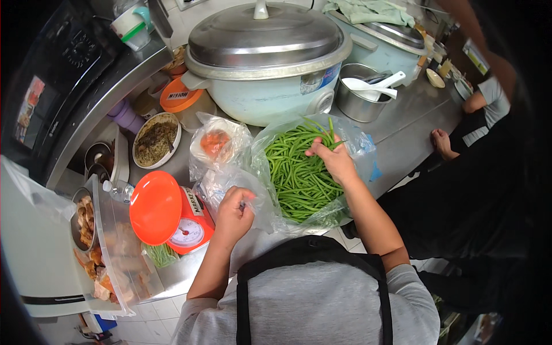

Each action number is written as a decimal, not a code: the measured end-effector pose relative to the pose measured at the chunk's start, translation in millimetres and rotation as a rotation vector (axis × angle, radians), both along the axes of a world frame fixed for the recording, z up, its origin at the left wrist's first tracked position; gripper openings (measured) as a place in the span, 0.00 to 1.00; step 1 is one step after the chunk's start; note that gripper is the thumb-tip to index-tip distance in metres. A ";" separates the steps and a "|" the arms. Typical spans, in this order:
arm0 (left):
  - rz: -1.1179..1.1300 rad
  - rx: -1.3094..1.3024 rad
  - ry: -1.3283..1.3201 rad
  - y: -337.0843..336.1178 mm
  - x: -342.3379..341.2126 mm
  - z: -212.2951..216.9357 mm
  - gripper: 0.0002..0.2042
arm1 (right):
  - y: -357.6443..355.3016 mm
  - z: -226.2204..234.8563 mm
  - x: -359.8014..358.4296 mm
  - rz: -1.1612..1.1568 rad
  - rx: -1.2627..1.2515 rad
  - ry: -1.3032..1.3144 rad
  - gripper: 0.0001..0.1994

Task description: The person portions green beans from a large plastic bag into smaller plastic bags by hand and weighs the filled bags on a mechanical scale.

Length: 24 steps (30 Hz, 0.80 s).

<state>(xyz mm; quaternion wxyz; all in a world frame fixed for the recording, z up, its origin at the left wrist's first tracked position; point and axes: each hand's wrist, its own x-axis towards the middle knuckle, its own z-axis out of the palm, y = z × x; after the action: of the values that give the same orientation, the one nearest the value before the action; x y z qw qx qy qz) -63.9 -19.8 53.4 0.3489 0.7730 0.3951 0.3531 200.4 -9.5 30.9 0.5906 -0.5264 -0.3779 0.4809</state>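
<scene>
Bright, even overhead light fills the middle of the view, with soft glare on the domed steel lid (265,35) and the stainless steel worktop (402,129). Fisheye bending curves straight edges, corners fall black, and the rim looks slightly soft.

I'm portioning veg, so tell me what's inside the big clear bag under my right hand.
The clear bag holds a heap of long green beans; the right hand rests on them. Whatever lies beneath the heap is hidden.

Grey T-shirt, black apron straps
</scene>
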 end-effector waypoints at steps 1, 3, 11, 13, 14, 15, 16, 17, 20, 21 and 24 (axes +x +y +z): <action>0.014 0.000 -0.005 0.2 -1.7 -0.3 0.06 | 1.0 4.8 -4.7 0.014 0.000 -0.005 0.16; 0.119 -0.132 -0.047 1.1 -6.2 -1.1 0.07 | 1.0 15.6 -15.9 -0.110 0.035 -0.079 0.12; 0.092 0.134 0.059 8.2 -12.6 1.4 0.08 | -3.0 -14.0 -20.1 0.100 0.138 -0.790 0.12; 0.092 0.093 0.077 7.3 -16.3 1.6 0.06 | -0.1 7.6 -15.0 0.146 0.162 -1.008 0.13; 0.153 -0.045 0.012 4.4 -14.3 4.3 0.04 | 0.1 20.2 -10.5 0.178 0.185 -1.225 0.13; 0.214 -0.183 -0.052 1.9 -12.6 7.3 0.03 | 3.2 22.0 -5.7 0.250 0.153 -1.325 0.14; 0.207 -0.182 -0.053 1.1 -11.0 9.7 0.03 | 6.1 22.3 -4.5 0.244 0.148 -1.326 0.14; 0.179 -0.143 -0.067 0.3 -9.6 13.0 0.04 | 9.3 22.1 -5.4 0.313 0.128 -1.415 0.17; 0.066 0.047 -0.050 7.4 -10.5 6.5 0.08 | 17.0 5.7 -17.4 0.345 0.293 -1.476 0.24; -0.019 0.194 -0.019 9.9 -11.1 2.9 0.09 | 17.7 -2.1 -20.3 0.305 0.474 -1.443 0.29; 0.040 -0.113 -0.010 4.8 -11.0 1.5 0.08 | 15.3 -9.7 -25.2 0.356 0.200 -1.378 0.36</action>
<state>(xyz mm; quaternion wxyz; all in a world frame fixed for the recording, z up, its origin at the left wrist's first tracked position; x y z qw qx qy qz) -74.9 -15.0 54.9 0.3869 0.7423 0.4281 0.3407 175.2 5.8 21.2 0.1758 -0.5839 -0.7872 0.0915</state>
